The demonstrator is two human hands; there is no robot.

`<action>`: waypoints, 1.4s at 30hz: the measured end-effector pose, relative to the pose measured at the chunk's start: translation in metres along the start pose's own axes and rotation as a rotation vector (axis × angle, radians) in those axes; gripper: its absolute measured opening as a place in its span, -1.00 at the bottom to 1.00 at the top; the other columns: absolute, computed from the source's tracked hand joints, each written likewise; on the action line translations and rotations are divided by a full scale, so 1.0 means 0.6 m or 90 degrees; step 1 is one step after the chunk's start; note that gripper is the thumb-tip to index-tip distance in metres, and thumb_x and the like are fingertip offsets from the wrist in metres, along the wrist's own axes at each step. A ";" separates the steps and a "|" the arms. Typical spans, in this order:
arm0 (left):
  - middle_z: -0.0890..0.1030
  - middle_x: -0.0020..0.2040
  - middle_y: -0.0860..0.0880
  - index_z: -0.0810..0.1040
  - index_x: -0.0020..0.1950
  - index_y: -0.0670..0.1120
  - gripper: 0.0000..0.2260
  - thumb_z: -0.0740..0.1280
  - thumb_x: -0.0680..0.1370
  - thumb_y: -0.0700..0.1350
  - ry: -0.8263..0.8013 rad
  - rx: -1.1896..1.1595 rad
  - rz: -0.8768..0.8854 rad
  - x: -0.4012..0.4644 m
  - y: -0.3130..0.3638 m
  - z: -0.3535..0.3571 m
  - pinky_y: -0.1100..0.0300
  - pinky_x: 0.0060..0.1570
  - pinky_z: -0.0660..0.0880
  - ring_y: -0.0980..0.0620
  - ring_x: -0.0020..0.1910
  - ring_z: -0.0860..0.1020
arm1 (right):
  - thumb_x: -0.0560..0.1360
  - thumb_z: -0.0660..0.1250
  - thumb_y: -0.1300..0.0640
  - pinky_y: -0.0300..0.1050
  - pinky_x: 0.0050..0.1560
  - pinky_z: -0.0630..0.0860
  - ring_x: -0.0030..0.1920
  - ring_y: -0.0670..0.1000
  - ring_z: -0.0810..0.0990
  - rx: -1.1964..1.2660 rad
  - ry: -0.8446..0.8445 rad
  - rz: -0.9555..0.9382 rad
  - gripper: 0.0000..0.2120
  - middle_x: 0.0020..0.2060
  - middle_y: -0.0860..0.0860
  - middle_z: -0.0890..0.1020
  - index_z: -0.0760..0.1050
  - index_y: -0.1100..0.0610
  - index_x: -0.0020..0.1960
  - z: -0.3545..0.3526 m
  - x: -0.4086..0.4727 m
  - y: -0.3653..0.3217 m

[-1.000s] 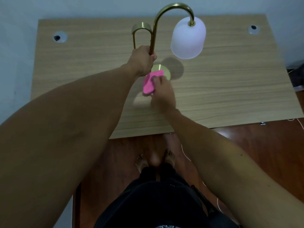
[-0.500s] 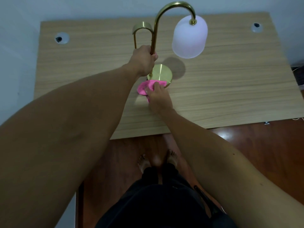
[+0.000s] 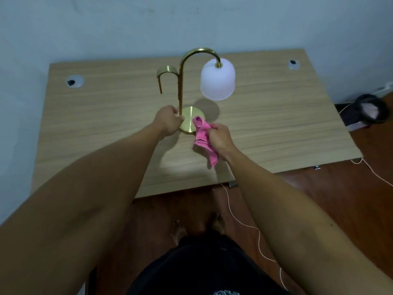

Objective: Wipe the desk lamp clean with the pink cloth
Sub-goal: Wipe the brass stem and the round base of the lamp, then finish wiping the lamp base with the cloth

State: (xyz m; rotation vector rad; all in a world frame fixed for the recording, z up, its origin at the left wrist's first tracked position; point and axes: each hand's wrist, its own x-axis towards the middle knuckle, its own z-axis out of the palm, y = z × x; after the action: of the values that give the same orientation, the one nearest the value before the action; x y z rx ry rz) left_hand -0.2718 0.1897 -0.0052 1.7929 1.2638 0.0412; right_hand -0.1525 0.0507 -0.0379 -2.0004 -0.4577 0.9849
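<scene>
Pink cloth (image 3: pixel 203 136) is bunched in the right hand (image 3: pixel 219 135) — its top end lies on the gold round foot of the desk lamp (image 3: pixel 189 122). Left hand (image 3: pixel 169 120) curls by the thin pole at the foot, on the wooden desk (image 3: pixel 276 124) — grip unclear.

Bare arms, bare feet (image 3: pixel 197 227), black shorts (image 3: pixel 204 267).

A plain room in a home, by the look of it. A wood-grain desk (image 3: pixel 276 128) stands against a bare pale-blue wall (image 3: pixel 127 24) at 12 o'clock, with round cable holes (image 3: pixel 74 81) near its back corners. The floor (image 3: pixel 350 199) is glossy reddish-brown wood, and the person stands on it barefoot (image 3: pixel 217 223). A thin pale cord (image 3: pixel 242 224) trails across the floor at 5 o'clock. At 3 o'clock a dark bundle (image 3: pixel 370 112) lies on the floor beside the wall. A small brass desk lamp (image 3: pixel 218 81) with a white shade sits on the desk.
</scene>
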 end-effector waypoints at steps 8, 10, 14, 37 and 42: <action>0.65 -0.21 0.07 0.60 -0.10 -0.02 -0.81 0.30 0.58 0.06 -0.242 -0.294 -0.101 -0.079 0.040 0.072 0.06 0.02 0.34 0.03 -0.09 0.52 | 0.58 0.11 0.34 0.16 0.08 0.59 -0.07 0.20 0.64 0.465 -0.193 0.171 -0.71 -0.04 0.24 0.65 0.43 0.27 0.26 -0.116 -0.042 -0.029; 0.64 -0.24 0.05 0.58 -0.17 -0.02 -0.79 0.30 0.57 0.06 -0.244 -0.350 -0.112 -0.083 0.060 0.090 0.06 -0.01 0.30 0.04 -0.14 0.51 | 0.61 0.08 0.28 0.15 0.08 0.58 -0.07 0.20 0.65 0.501 -0.194 0.173 -0.72 -0.08 0.25 0.66 0.42 0.29 0.27 -0.149 -0.041 -0.028; 0.60 -0.25 -0.03 0.56 -0.19 -0.05 -0.88 0.35 0.55 -0.10 -0.247 -0.419 -0.092 -0.083 0.103 0.120 0.17 -0.27 0.27 0.09 -0.35 0.45 | 0.66 0.12 0.03 0.10 -0.02 0.60 -0.20 0.18 0.73 0.563 -0.192 0.162 -0.64 -0.18 0.24 0.71 0.49 0.31 0.14 -0.220 -0.029 -0.026; 0.57 -0.17 -0.01 0.51 -0.04 -0.06 -0.92 0.33 0.63 -0.09 0.006 -0.305 0.072 -0.081 0.361 0.360 0.24 -0.27 0.40 0.09 -0.22 0.48 | 0.59 0.19 0.23 0.13 -0.08 0.64 -0.13 0.11 0.64 0.093 -0.124 -0.023 -0.85 -0.02 0.20 0.65 0.54 0.18 0.00 -0.564 0.109 0.046; 0.65 -0.01 -0.27 0.46 0.16 -0.21 -0.65 0.42 0.58 0.02 0.007 -0.316 0.071 -0.077 0.369 0.390 -0.16 -0.07 0.64 -0.20 -0.07 0.65 | 0.70 0.20 0.15 0.19 0.07 0.64 -0.03 0.18 0.67 0.136 -0.135 -0.040 -0.87 0.13 0.24 0.65 0.49 0.17 0.13 -0.578 0.118 0.060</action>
State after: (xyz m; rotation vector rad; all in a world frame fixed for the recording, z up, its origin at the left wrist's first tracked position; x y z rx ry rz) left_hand -0.0173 -0.0096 0.0297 1.4277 1.0459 0.3952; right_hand 0.1609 -0.1087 0.0170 -1.6906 -0.5045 1.1608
